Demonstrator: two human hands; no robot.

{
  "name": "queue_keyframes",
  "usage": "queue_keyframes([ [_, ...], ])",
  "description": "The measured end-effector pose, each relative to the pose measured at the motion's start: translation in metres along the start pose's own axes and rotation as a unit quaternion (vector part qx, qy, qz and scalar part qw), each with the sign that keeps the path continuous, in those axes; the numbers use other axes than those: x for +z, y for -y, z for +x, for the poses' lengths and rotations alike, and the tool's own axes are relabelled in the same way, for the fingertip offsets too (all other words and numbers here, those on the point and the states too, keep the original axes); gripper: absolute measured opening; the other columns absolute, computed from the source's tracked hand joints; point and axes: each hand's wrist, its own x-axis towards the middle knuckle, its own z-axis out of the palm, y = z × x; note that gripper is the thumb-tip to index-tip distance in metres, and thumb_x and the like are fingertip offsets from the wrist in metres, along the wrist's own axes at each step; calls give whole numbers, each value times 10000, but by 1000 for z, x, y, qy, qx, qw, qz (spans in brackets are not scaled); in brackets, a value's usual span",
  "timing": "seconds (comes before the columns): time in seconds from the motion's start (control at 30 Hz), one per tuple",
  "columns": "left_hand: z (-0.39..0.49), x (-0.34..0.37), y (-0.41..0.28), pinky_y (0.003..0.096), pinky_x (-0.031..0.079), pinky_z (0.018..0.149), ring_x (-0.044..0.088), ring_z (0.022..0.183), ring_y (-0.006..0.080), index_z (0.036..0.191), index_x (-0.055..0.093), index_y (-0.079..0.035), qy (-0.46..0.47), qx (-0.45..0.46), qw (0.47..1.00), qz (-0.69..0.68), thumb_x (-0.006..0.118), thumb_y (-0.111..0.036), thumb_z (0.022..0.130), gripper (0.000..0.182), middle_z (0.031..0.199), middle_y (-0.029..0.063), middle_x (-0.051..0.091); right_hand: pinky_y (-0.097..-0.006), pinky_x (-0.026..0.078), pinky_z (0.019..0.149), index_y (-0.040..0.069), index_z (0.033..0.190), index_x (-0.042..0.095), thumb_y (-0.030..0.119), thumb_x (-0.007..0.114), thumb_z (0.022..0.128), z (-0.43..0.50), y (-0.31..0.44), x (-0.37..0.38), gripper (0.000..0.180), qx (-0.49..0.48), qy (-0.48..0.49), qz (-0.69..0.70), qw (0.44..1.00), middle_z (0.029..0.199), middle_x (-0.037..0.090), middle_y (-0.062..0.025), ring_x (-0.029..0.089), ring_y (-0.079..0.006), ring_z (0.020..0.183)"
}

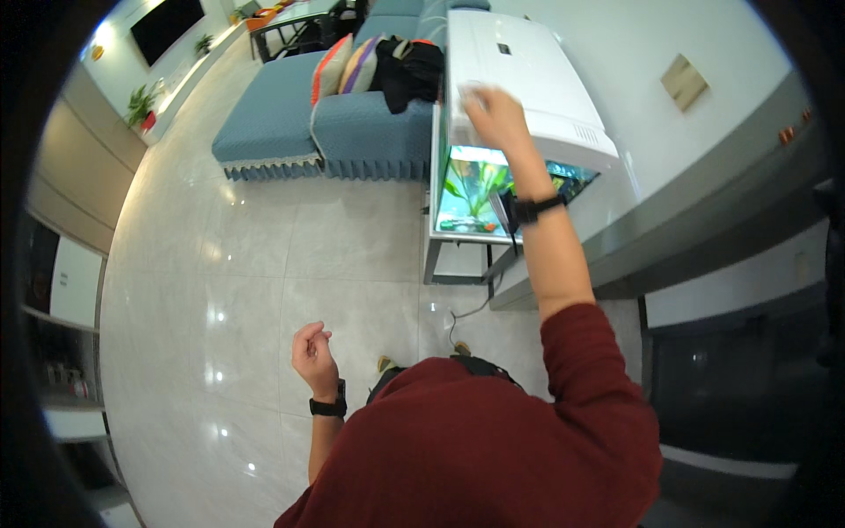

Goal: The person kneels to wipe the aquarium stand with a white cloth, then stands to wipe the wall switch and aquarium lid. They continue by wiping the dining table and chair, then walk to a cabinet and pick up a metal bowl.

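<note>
My right hand (498,115) is raised in front of the white lid (521,66) of an aquarium, its fingers bent together. Motion blurs the fingertips, so I cannot tell whether they pinch something or touch the lid. Below the lid, the lit glass tank (462,204) shows green plants (476,188) and small orange shapes. A black band circles my right wrist, and part of the tank is hidden behind my forearm. My left hand (315,356) hangs over the tiled floor with its fingers curled in and nothing visible in it; it wears a black band too.
The tank rests on a metal-framed stand (432,261), from which a cable (472,311) trails to the floor near my feet. Beyond stands a blue sofa (270,122) with cushions (356,66) and black clothing (409,69). A wall runs along the right, shelving (76,284) along the left.
</note>
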Motion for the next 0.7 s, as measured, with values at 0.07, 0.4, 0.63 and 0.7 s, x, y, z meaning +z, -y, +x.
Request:
queue_keyframes([
  [0.07, 2, 8, -4, 264, 525, 725, 620, 787, 142, 1009, 637, 26, 9, 6, 1000, -4, 517, 67, 917, 157, 993, 83, 624, -399, 529, 684, 43, 1185, 666, 299, 551, 843, 58, 18, -7, 442, -51, -81, 99, 990, 884, 702, -184, 673, -302, 704],
  [0.4, -7, 13, -3, 258, 517, 728, 609, 792, 137, 1026, 645, 10, 32, -26, 999, 9, 542, 25, 937, 137, 992, 73, 636, -394, 434, 1038, -92, 1468, 247, 278, 706, 687, 120, 73, -12, 979, 235, 85, -6, 968, 1300, 565, -271, 570, -365, 1206],
  [0.63, -2, -7, 5, 257, 515, 721, 617, 787, 133, 1037, 647, 3, 4, -35, 999, 14, 536, 21, 933, 153, 966, 71, 649, -388, 548, 785, -12, 1098, 686, 179, 650, 644, 87, 111, -29, 494, 119, 176, 28, 977, 1000, 700, -228, 689, -349, 945],
  [0.7, 2, -9, 12, 258, 515, 718, 618, 784, 130, 1040, 646, 1, -5, -36, 999, 5, 531, 23, 932, 160, 961, 69, 650, -378, 534, 834, -7, 1216, 624, 282, 641, 731, 61, 104, -31, 566, -6, 201, -14, 980, 1098, 670, -249, 672, -351, 1002],
])
